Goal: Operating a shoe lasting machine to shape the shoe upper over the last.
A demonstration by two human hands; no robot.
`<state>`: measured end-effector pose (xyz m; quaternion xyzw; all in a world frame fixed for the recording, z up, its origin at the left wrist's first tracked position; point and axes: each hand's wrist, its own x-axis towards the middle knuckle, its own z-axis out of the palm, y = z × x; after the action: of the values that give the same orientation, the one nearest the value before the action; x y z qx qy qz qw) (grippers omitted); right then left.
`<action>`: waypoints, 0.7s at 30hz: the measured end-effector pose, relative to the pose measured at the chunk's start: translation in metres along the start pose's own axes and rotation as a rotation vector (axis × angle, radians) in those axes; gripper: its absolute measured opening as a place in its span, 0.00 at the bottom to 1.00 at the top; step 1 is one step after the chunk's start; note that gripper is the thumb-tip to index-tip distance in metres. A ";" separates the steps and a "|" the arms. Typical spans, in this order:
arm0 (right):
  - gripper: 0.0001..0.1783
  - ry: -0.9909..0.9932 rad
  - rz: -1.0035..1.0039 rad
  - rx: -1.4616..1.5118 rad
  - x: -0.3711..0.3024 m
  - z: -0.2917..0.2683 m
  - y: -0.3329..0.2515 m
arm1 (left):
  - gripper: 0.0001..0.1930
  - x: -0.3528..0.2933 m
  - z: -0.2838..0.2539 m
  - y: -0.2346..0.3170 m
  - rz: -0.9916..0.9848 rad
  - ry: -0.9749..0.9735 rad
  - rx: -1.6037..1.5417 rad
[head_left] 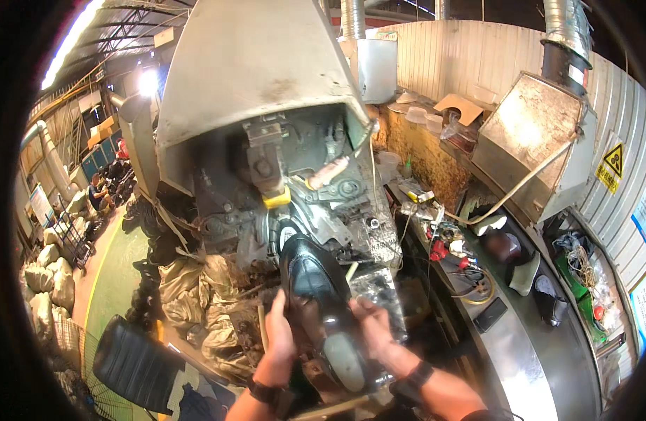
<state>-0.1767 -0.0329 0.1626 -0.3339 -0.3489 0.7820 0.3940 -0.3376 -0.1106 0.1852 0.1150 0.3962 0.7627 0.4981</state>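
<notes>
A black leather shoe is held between my two hands, its toe pointing away from me toward the machine. My left hand presses along its left side, with the thumb up by the upper. Against the right side is my right hand, its fingers curled in. A pale grey rounded piece shows at the near end of the shoe; I cannot tell whether it is part of it. The toe is right at a round wheel under the machine's grey hood, touching or very close.
On the right runs a dark conveyor belt with more shoes, a phone on its metal edge and a cluttered bench beside it. A black chair and crumpled tan cloth lie left. A person sits far left.
</notes>
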 end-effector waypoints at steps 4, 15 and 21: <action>0.10 0.099 0.046 0.008 0.032 0.031 0.012 | 0.21 0.009 -0.015 -0.010 0.034 0.132 -0.157; 0.13 0.068 0.151 0.066 0.103 0.060 0.034 | 0.17 0.097 -0.076 -0.003 -0.119 0.181 -0.112; 0.14 0.085 0.148 0.034 0.119 0.062 0.040 | 0.16 0.102 -0.066 0.002 -0.099 0.190 -0.207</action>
<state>-0.2977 0.0329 0.1338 -0.3847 -0.2929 0.8001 0.3550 -0.4250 -0.0559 0.1206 -0.0292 0.3658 0.7816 0.5044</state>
